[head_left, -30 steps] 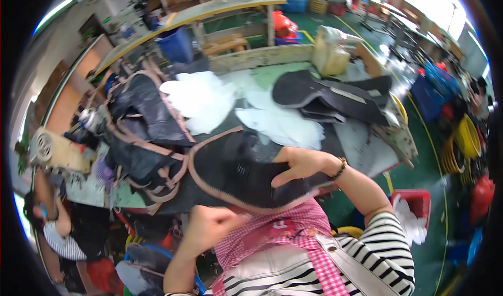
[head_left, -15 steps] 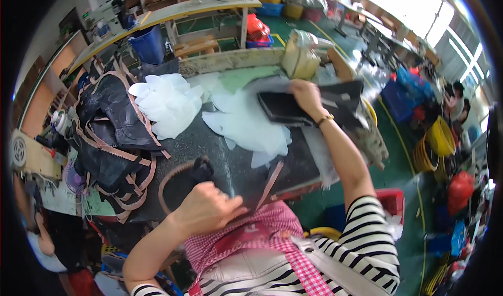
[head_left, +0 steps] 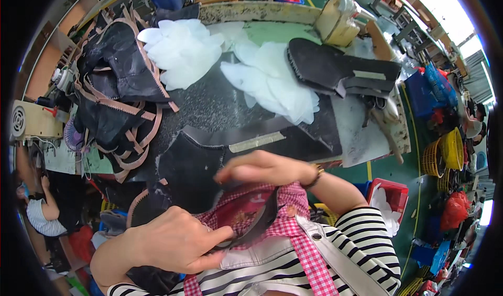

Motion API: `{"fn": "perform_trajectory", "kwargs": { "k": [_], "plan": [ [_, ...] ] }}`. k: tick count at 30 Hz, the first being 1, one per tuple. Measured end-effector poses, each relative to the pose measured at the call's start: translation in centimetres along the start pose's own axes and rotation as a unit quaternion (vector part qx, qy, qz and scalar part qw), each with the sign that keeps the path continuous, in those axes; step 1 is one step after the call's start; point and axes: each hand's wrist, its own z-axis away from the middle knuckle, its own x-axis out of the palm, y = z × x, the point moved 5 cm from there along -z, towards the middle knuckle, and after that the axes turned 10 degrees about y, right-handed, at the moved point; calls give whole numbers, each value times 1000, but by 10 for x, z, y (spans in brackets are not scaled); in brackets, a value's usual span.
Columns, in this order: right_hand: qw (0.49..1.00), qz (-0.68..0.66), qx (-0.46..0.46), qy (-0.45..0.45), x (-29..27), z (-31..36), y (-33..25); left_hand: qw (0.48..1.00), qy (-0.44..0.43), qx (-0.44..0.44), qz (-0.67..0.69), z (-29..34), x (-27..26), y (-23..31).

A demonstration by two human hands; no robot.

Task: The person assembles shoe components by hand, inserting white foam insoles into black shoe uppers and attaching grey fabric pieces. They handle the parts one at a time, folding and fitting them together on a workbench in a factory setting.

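black piece (head_left: pixel 189 165), partly beneath flattened right hand (head_left: pixel 272 168), left hand (head_left: pixel 173 238) pinching dark strip (head_left: pixel 262 222)

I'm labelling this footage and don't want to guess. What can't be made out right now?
All in the head view:
- Left hand: palm and curled fingers, hidden behind its own back, so its grip is unclear.
- Right hand: fingertips blurred and underside turned away; contact with the black panel is uncertain.
- White pieces: lower ones covered by those on top.
- Person at far left: partly lost at the dark lens rim.
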Motion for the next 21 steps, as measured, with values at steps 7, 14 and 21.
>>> {"fn": "perform_trajectory", "kwargs": {
  "k": [7,14,21],
  "plan": [
    [967,95,98,217,-30,68,-32,982,51,-171,-68,-29,-46,-33],
    [860,396,182,266,-104,62,6,991,35,-130,-23,-118,-9,-132],
    [896,262,222,283,-124,63,36,987,51,-148,42,-133,15,-171]
  ]
}}
